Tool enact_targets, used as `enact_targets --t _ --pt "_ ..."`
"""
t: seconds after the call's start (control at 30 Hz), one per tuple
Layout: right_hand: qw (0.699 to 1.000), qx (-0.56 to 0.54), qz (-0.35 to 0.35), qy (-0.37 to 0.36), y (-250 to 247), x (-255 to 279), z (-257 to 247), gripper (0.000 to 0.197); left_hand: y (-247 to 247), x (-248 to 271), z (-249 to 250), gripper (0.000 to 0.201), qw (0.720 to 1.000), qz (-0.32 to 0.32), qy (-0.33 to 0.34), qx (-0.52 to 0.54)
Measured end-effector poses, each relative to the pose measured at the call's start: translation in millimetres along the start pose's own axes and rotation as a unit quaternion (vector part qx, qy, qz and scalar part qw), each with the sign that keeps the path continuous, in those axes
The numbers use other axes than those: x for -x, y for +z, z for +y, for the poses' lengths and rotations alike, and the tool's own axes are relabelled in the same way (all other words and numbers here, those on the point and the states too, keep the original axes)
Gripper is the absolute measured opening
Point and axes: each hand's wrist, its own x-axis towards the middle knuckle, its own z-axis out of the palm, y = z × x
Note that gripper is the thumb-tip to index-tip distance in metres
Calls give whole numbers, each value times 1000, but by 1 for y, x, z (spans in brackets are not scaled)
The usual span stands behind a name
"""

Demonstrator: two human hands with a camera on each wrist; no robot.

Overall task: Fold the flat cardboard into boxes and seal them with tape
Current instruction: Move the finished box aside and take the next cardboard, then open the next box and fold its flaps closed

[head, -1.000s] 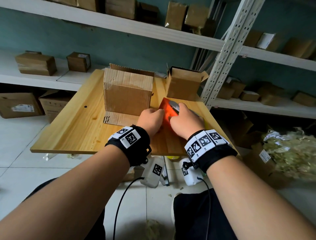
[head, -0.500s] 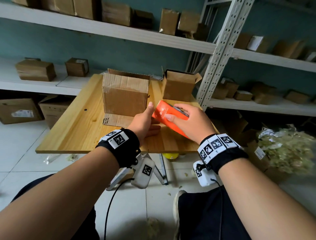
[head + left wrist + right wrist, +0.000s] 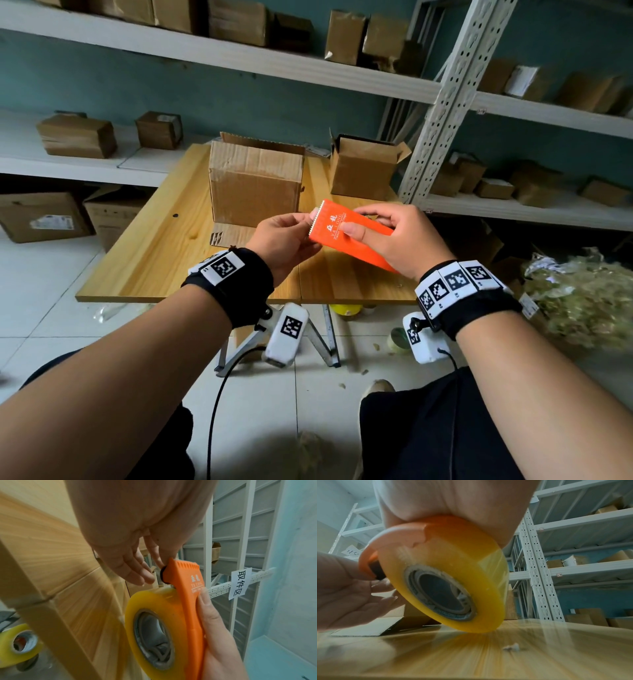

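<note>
An orange tape dispenser (image 3: 330, 224) with a yellow tape roll (image 3: 154, 601) is held in the air over the wooden table (image 3: 154, 260). My right hand (image 3: 363, 222) grips its body, thumb on the flat orange side. My left hand (image 3: 303, 221) pinches the toothed front end between thumb and forefinger, with the other fingers (image 3: 135, 573) straight. The roll (image 3: 453, 555) hangs just above the tabletop. A folded cardboard box (image 3: 255, 188) stands behind the hands with one flap lying flat on the table.
A second box (image 3: 363, 171) with open flaps sits at the table's back right, beside a white shelf upright (image 3: 442, 102). A spare yellow tape roll (image 3: 10, 646) lies under the table. Shelves of boxes ring the table, and a crumpled plastic heap (image 3: 582, 301) lies at right.
The dispenser has come up off the table and toward me in my right hand. My left hand has shifted from beside it to its toothed front end.
</note>
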Motion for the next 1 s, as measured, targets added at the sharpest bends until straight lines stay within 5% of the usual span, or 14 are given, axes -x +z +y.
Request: enact_targets --t 1.0 --pt "997 -1 -78 -10 11 9 -13 74 -31 13 8 15 989 69 60 -120"
